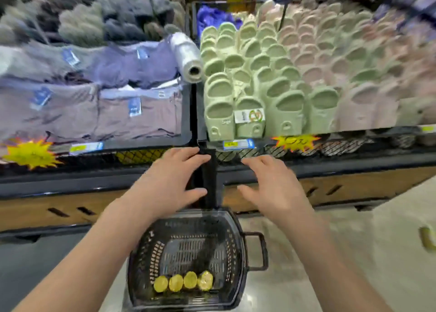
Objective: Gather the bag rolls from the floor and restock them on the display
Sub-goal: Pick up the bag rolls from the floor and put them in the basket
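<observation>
Below, four yellow rolls [183, 280] line the black basket [232, 248].

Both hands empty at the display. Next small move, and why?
Probably lower the right hand into the basket and grip one of the four yellow-green rolls at its near wall. Both it and the left hand are open and hold nothing, one clear roll already lies on the display divider, and those four look yet to be restocked.

The bag roll [187, 58] lies on the display divider [193, 104]; the basket [238, 245] sits on the floor below.
</observation>
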A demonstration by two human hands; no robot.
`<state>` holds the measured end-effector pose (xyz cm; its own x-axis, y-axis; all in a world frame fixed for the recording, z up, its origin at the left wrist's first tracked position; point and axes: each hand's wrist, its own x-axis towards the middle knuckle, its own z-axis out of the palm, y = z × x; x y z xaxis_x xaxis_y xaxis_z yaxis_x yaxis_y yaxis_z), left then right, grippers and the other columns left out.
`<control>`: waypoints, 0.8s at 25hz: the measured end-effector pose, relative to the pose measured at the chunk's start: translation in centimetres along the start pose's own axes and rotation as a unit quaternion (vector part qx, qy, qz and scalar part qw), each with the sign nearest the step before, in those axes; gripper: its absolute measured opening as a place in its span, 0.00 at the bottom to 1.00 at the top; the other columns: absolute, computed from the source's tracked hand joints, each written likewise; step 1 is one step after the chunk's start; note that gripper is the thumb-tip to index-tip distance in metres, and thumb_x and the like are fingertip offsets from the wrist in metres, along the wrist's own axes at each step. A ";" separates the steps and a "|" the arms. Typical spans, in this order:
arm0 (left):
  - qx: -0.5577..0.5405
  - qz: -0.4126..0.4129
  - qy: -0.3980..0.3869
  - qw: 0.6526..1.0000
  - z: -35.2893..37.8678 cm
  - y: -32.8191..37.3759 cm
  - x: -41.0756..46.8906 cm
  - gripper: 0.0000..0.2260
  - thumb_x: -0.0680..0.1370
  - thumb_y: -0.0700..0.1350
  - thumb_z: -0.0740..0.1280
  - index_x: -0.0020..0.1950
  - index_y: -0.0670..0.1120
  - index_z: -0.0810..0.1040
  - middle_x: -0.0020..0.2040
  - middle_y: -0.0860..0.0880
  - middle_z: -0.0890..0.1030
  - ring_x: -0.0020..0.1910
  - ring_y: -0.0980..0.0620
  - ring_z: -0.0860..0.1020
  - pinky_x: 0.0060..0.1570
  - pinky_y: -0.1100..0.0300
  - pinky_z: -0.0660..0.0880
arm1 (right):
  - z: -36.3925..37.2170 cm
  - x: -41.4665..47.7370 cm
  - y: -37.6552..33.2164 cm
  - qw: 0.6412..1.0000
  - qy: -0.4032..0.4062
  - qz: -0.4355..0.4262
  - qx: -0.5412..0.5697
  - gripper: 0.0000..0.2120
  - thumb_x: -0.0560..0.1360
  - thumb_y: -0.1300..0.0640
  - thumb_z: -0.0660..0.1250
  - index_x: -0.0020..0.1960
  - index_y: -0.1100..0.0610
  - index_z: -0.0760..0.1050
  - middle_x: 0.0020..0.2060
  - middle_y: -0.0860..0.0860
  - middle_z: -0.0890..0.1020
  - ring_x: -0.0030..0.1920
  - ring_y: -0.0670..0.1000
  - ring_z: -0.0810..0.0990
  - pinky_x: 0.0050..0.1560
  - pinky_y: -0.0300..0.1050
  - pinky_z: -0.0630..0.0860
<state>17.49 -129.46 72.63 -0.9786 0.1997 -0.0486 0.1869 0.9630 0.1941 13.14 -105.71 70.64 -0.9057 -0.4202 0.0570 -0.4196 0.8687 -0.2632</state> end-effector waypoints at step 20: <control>0.014 0.405 -0.025 0.914 -5.5 29.6 8.0 0.32 0.78 0.63 0.66 0.79 0.61 0.59 0.80 0.54 0.58 0.78 0.48 0.57 0.75 0.50 0.61 | -15.9 -24.2 10.3 0.915 0.126 0.378 -0.059 0.30 0.76 0.40 0.68 0.76 0.43 0.65 0.70 0.47 0.69 0.68 0.51 0.71 0.62 0.48 0.74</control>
<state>14.66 -100.39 83.36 -0.5131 0.8566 0.0547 0.8512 0.4996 0.1609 29.73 -82.39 81.88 -0.9186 0.3746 0.1261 0.3436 0.9145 -0.2135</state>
